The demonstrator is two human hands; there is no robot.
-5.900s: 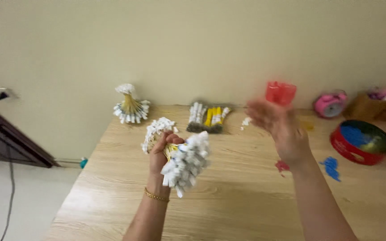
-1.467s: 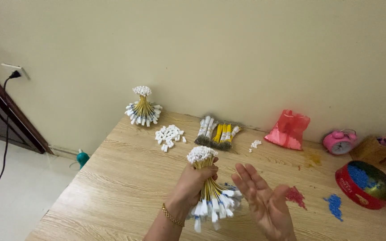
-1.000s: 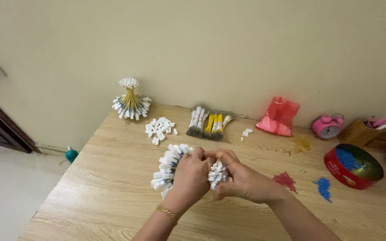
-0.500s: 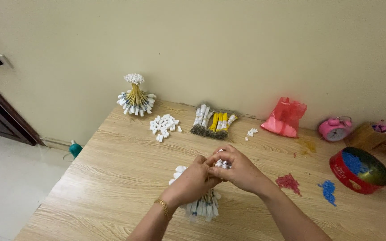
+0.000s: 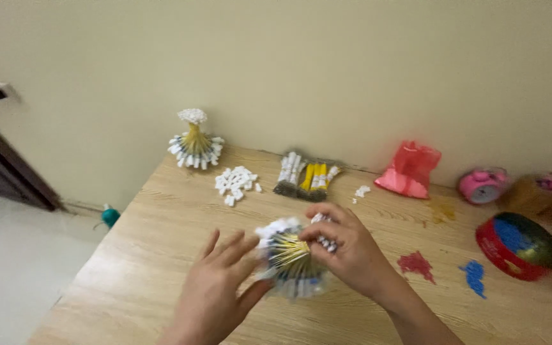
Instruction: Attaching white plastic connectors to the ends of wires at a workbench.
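right hand (image 5: 346, 252) clamped on white-tipped yellow stick bundle (image 5: 289, 262), blurry; left hand (image 5: 218, 287) open beside it.

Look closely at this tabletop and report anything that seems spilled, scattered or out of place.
A small heap of loose white pieces lies scattered on the wooden table beside the finished upright bundle, and a few more white bits sit near the red bag. Red and blue scraps lie by the round tin.
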